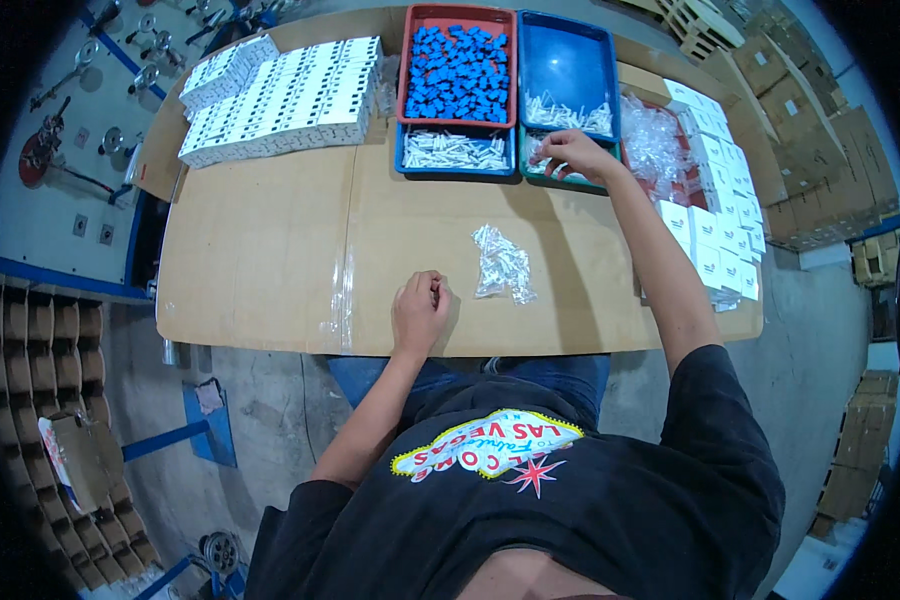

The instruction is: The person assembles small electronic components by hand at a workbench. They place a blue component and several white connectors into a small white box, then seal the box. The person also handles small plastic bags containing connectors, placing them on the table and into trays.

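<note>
My left hand [423, 312] rests near the front edge of the cardboard-covered table, its fingers curled closed; whatever they hold, if anything, is hidden. My right arm reaches to the back, where my right hand [575, 157] hovers at a green tray [570, 183] of small pale pieces. Its fingers are bent together, and I cannot make out anything between them. Between my arms lies a small pile of clear plastic packets with white contents [502, 265]. A blue tray of white plug-like pieces [456, 150] stands just left of the green one.
Behind are a red tray of blue pieces [458, 70] and a blue tray with some white sticks [568, 60]. Small white boxes [280, 105] fill the back left. More white boxes [705, 240] stand at the right, beside a red tray of clear plastic bags [654, 150].
</note>
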Tool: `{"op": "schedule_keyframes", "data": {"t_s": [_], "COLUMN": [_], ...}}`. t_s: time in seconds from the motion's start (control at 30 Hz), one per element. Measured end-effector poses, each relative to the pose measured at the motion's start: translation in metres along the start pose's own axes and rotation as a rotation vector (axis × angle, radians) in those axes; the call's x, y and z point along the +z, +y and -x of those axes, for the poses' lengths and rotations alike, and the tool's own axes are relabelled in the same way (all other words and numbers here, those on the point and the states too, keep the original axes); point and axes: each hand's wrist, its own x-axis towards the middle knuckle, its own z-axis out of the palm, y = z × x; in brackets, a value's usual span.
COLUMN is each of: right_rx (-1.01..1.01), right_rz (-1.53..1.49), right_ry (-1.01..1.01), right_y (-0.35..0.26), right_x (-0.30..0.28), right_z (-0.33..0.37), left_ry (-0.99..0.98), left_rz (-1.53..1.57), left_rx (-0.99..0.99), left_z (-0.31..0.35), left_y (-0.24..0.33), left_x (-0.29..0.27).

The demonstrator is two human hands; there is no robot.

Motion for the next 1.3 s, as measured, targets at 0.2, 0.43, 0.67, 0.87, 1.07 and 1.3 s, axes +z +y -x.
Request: {"op": "schedule_keyframes", "data": {"t_s": [0.2, 0.43, 0.67, 0.87, 1.07, 1.3], "right_rx": [-0.14, -0.212, 0.112, 0.261, 0.4, 0.005], "right_rz": [0.355, 0.496, -0.072, 0.202, -0.053, 0.45], "right_ry": [-0.027, -0.068, 0.007, 0.735, 1.04, 1.007], "right_y": [-0.021, -0.012, -0.003, 0.113, 0.145, 0.109], "right_x": [0.035, 0.031, -0.022, -0.166, -0.277, -0.212], "right_z": [-0.06, -0.116, -0.05, 0.031, 0.034, 0.046], "left_ry": [-0.05, -0.093, -0.195, -0.234, -0.192, -0.125], "left_rz": [-0.026, -0.141, -0.204, -0.306, -0.322, -0.343], "left_rx": [-0.002, 0.053, -0.045, -0.076, -0.052, -0.009], "left_z": [-0.001, -0.007, -0.018, -0.008, -0.007, -0.007], "left_y": [-0.005, -0.002, 0.005, 0.003, 0.0, 0.002], "left_x": [0.002, -0.003, 0.003, 0.006, 0.007, 0.008]}}
